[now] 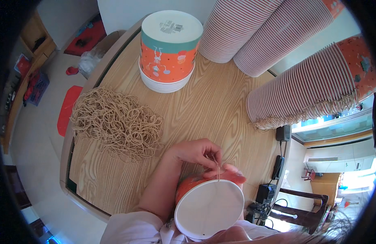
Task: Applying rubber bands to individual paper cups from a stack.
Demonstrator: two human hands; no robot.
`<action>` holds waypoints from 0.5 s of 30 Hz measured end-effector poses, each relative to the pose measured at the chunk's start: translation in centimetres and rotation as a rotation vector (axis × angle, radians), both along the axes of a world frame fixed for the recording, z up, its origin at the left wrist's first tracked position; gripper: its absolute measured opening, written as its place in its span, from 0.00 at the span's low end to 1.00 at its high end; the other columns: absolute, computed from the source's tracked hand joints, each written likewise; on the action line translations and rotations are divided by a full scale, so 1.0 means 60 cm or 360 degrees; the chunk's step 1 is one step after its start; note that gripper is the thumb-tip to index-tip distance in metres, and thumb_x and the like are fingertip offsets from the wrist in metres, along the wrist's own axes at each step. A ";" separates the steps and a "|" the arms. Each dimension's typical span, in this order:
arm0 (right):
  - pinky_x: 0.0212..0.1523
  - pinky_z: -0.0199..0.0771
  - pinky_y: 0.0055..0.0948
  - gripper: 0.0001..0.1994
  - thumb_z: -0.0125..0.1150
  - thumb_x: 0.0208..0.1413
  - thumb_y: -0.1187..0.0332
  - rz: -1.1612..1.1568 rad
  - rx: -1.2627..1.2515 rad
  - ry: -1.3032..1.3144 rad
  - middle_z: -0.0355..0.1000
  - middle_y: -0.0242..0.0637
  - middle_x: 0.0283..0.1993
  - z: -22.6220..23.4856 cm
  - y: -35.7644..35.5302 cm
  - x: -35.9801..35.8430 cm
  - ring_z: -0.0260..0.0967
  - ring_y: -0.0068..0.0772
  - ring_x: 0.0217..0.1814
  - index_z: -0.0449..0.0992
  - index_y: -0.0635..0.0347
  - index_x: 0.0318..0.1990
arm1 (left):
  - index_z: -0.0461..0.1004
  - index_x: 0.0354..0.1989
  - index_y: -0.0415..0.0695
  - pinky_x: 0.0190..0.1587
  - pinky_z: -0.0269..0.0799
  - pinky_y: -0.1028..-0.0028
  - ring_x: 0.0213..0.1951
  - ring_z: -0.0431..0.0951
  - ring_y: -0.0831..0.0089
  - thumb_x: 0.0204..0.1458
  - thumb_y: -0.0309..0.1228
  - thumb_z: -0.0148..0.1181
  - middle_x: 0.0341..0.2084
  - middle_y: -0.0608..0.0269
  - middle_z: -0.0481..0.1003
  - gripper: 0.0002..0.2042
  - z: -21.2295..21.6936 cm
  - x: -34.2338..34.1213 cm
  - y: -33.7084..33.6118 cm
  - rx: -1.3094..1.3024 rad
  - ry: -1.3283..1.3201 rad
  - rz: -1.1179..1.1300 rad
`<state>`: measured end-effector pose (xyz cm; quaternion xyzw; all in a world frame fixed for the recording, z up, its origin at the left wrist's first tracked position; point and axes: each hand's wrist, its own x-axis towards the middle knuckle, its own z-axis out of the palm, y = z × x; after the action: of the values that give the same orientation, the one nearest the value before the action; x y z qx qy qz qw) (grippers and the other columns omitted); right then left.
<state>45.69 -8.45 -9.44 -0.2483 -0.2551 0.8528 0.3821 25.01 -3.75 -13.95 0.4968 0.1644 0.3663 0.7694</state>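
My left hand (200, 152) is closed in a pinch on a thin tan string (218, 171) above the rim of an orange paper bucket. This paper bucket (209, 209) lies tilted close to my body, with its white round end towards me. A small dark spot shows near its lower edge. The string runs down to the bucket's upper rim. My right hand (233, 174) is curled at the far side of that rim, beside the string. The bucket hides much of this hand. A loose heap of tan strings (116, 122) lies on the table to the left.
An upside-down stack of orange and green buckets (167, 53) stands at the back. Long nested bucket stacks (241, 28) lean behind it. Another nested stack (306, 81) at right has strings along its lower side. Black power adapters (266, 193) hang by the table's (196, 110) right edge.
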 end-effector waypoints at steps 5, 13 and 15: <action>0.46 0.79 0.43 0.13 0.57 0.57 0.67 -0.0067 0.0180 -0.0421 0.73 0.61 0.45 0.016 -0.027 -0.001 0.75 0.52 0.46 0.72 0.68 0.45 | 0.75 0.34 0.39 0.41 0.72 0.78 0.36 0.76 0.80 0.49 0.23 0.63 0.30 0.65 0.77 0.05 0.000 -0.001 -0.003 0.0108 0.0030 0.0007; 0.46 0.79 0.42 0.13 0.60 0.56 0.67 -0.0058 0.0233 -0.0403 0.73 0.58 0.44 0.041 -0.026 -0.019 0.75 0.49 0.46 0.71 0.69 0.42 | 0.73 0.36 0.40 0.42 0.71 0.78 0.39 0.75 0.80 0.47 0.22 0.62 0.34 0.66 0.76 0.08 0.000 0.003 -0.001 0.0129 0.0074 -0.0024; 0.47 0.78 0.40 0.12 0.58 0.57 0.67 -0.0055 0.0460 -0.0295 0.73 0.57 0.44 0.025 -0.022 -0.015 0.74 0.48 0.47 0.70 0.69 0.41 | 0.73 0.36 0.41 0.42 0.71 0.78 0.39 0.74 0.79 0.46 0.24 0.64 0.33 0.67 0.75 0.09 0.000 0.004 0.001 0.0139 0.0053 -0.0047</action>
<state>44.80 -9.78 -7.93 -0.2727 -0.4049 0.7739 0.4033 25.22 -3.67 -13.96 0.5383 0.1537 0.3534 0.7495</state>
